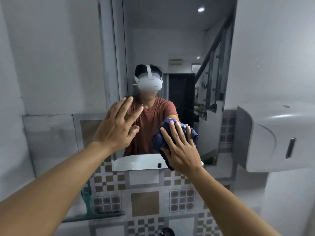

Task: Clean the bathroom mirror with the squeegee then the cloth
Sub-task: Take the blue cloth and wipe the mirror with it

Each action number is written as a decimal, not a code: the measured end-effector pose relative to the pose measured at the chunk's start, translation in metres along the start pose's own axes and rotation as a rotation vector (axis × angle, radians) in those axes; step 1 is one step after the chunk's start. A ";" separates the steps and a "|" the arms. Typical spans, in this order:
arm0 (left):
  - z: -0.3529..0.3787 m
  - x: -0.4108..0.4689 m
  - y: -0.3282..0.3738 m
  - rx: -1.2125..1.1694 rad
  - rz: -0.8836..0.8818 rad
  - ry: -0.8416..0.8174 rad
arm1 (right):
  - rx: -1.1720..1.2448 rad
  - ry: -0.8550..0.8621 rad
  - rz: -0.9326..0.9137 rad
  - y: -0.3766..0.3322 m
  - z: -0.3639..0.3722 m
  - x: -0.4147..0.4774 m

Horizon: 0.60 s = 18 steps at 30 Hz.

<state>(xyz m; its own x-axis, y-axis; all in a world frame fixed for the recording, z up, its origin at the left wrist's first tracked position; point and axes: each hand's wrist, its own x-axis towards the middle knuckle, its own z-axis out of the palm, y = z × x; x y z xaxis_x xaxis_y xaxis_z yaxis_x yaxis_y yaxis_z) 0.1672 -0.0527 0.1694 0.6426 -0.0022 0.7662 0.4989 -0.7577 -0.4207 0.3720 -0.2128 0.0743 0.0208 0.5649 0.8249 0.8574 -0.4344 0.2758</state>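
Observation:
The bathroom mirror (pixel 179 48) hangs on the wall straight ahead and reflects a person in a rust-red shirt wearing a white headset. My right hand (pixel 180 147) presses a bunched blue checked cloth (pixel 192 132) flat against the lower right of the glass, thumb hooked under the cloth. My left hand (pixel 115 126) is raised beside it at the lower left of the mirror, fingers spread, holding nothing; I cannot tell whether it touches the glass. A teal squeegee (pixel 90 210) rests low on the left, its blade lying along a ledge.
A grey paper-towel dispenser (pixel 272 135) juts from the right wall at hand height. Brown and white patterned tiles (pixel 144 201) cover the wall below the mirror. A white sink rim shows in the reflection. Plain grey walls flank both sides.

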 end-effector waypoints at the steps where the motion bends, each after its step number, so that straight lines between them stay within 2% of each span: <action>1: 0.001 0.001 0.002 0.001 -0.006 0.000 | 0.000 0.008 0.029 0.006 -0.002 0.000; 9: 0.005 0.000 0.004 0.012 -0.022 0.009 | 0.069 0.000 0.268 0.048 -0.004 -0.009; 18: 0.006 0.001 0.003 -0.002 -0.024 0.028 | 0.255 0.023 0.517 0.046 0.012 -0.043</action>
<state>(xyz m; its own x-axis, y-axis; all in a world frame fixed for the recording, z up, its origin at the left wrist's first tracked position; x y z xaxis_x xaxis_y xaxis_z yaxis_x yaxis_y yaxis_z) 0.1726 -0.0505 0.1655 0.6135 -0.0023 0.7897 0.5129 -0.7592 -0.4007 0.4161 -0.2488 0.0455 0.4619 0.3074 0.8320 0.8354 -0.4660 -0.2916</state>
